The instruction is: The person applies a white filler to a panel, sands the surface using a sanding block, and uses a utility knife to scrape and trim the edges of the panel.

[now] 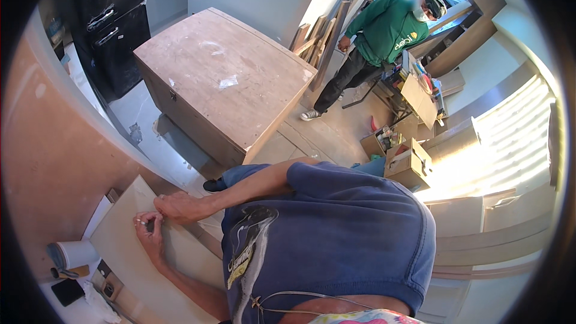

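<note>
A pale beige panel (126, 240) lies in front of me at the lower left, and both my hands are over it. My left hand (150, 239) has its fingers curled round a small dark thing, with a whitish bit at the fingertips, too small to name. Right beside it, almost touching, my right hand (179, 207) is closed; the fingers hide whatever may be in it.
Near the panel are a white cylindrical container (78, 254) and a flat black object (68, 291). Beyond stands a big wooden cabinet (222, 78). A person in a green top (384, 27) stands by a cluttered worktable (420, 96); an open cardboard box (409, 164) sits nearby.
</note>
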Demonstrator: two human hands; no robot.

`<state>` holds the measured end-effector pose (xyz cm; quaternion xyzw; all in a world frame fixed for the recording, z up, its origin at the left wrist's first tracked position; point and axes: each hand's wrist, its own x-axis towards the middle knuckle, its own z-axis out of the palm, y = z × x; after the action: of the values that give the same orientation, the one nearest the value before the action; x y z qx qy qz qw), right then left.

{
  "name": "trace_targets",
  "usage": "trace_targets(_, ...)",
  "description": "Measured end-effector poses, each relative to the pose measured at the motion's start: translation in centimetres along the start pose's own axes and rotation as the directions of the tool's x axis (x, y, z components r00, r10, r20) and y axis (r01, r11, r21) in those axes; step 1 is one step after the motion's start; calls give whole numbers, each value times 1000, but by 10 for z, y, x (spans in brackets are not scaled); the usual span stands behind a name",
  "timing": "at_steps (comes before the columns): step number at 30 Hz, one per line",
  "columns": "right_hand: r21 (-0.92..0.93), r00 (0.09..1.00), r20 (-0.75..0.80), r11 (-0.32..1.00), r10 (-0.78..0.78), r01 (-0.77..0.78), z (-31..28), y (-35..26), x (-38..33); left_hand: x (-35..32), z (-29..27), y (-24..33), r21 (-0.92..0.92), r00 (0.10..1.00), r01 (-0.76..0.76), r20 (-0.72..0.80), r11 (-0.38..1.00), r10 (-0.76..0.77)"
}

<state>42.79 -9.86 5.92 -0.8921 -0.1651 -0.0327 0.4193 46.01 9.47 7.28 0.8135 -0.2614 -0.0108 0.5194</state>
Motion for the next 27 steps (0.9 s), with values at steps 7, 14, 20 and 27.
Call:
trace_targets(7,166,976,29,962,217,-219,11,1,7,2,-1,10,102,995,-94,29,990,91)
trace_targets(14,107,981,-13,975,195,-193,17,2,14,2,10,12,276,993,-110,-11,955,117)
trace_targets(20,18,982,148,993,116,-120,-16,-18,26,0,10,-7,339,998,-34,-45,940,52)
trace_targets(27,-58,988,156,998,11,-2,-29,-20,27,-3,6,-19,318,994,-102,-15,942,113)
